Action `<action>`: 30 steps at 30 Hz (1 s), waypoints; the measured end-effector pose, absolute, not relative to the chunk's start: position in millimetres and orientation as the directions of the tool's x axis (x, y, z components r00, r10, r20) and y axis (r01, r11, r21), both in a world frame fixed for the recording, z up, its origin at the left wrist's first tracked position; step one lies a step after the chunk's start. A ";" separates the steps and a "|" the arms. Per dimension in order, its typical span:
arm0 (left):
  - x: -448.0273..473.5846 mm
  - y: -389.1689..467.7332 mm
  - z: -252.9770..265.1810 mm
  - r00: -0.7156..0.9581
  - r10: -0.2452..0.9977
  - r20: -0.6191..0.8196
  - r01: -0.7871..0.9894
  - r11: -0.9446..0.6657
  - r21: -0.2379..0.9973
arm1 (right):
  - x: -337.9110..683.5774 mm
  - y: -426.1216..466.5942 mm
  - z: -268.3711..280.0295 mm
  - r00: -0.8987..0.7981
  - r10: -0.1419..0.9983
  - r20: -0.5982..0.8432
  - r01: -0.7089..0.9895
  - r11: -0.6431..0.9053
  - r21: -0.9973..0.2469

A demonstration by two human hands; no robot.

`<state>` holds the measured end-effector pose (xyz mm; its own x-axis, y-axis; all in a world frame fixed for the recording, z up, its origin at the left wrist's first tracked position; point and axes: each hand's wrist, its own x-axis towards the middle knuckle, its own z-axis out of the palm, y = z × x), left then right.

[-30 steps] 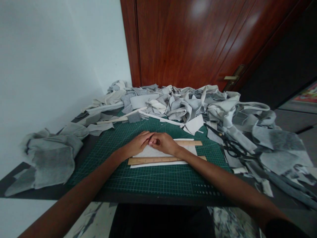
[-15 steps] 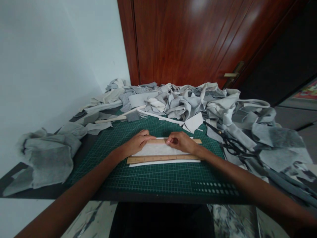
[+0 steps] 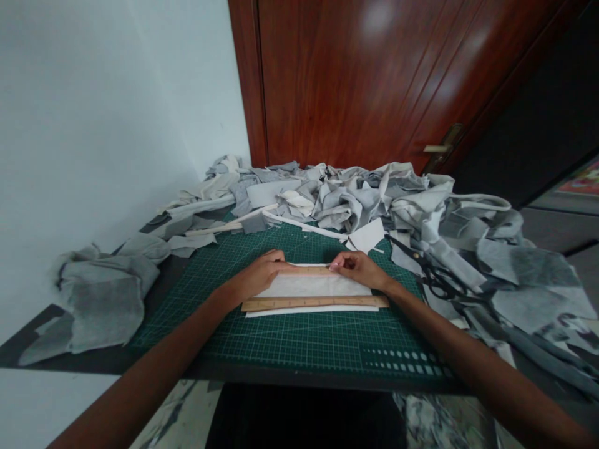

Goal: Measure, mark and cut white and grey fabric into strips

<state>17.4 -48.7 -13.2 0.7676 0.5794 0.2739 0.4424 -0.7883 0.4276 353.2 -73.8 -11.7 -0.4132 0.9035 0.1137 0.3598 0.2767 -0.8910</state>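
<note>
A strip of white cloth lies on the green cutting mat, with two wooden rulers across it. Along its far edge runs one ruler, a thin line of white showing beyond it. Nearer me, the second ruler rests untouched, and white cloth shows below it. My left hand is closed on the left part of the far ruler. Toward the other end, my right hand pinches the far ruler and cloth edge between thumb and fingers. The fingertips are partly hidden.
Grey and white fabric scraps are heaped along the back and right of the table. Black scissors lie among them at right. A grey cloth bundle sits at left. Behind stands a wooden door.
My right hand has slid right along the far ruler, away from my left hand, so more ruler shows between them. The view has shifted slightly.
</note>
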 end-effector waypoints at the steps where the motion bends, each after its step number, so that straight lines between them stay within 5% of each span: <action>1: 13.8 -46.9 -11.8 0.776 0.573 0.265 0.437 -0.790 0.430 | 353.9 -73.9 -11.9 -0.403 0.909 0.111 0.361 0.269 -0.893; 17: -22.5 -31.7 -15.0 0.750 0.588 0.302 0.441 -0.786 0.435 | 308.0 -67.2 -15.0 -0.494 0.853 0.167 0.352 0.372 -0.859; 24: -23.3 -32.1 -14.3 0.747 0.601 0.284 0.457 -0.775 0.437 | 219.3 -58.7 -10.8 -0.579 0.766 0.280 0.424 0.576 -0.699; 30: -28.9 -32.1 -16.6 0.707 0.651 0.276 0.512 -0.740 0.435 | 191.8 -55.9 -7.8 -0.563 0.775 0.285 0.479 0.588 -0.652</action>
<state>-28.9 -32.1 -16.6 0.7068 0.6514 0.2758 0.5124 -0.7403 0.4352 191.8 -55.9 -7.8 -0.5635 0.7753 0.2853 0.4792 0.5880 -0.6516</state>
